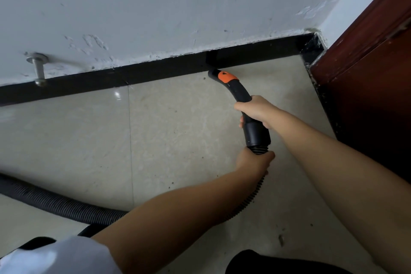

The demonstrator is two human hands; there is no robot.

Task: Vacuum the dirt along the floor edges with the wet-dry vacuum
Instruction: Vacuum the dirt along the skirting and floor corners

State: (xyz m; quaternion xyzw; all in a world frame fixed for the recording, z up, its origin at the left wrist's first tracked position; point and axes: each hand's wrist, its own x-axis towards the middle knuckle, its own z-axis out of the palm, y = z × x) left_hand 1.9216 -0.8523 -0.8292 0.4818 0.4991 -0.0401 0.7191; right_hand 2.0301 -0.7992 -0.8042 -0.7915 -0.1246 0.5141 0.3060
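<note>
A black curved vacuum handle (239,90) with an orange slider points at the black skirting (155,69), its open tip touching the floor edge near the room's corner. My right hand (255,112) grips the middle of the handle. My left hand (253,160) grips the ribbed black hose (251,196) just below the handle's collar. The hose loops back along the beige tiled floor (173,129) to the lower left. Small dark specks of dirt lie scattered on the tiles.
A metal door stopper (39,69) sticks out of the white wall at left above the skirting. A dark red wooden door (367,62) stands at the right by the corner. A thick stretch of the hose (55,202) lies across the floor at lower left.
</note>
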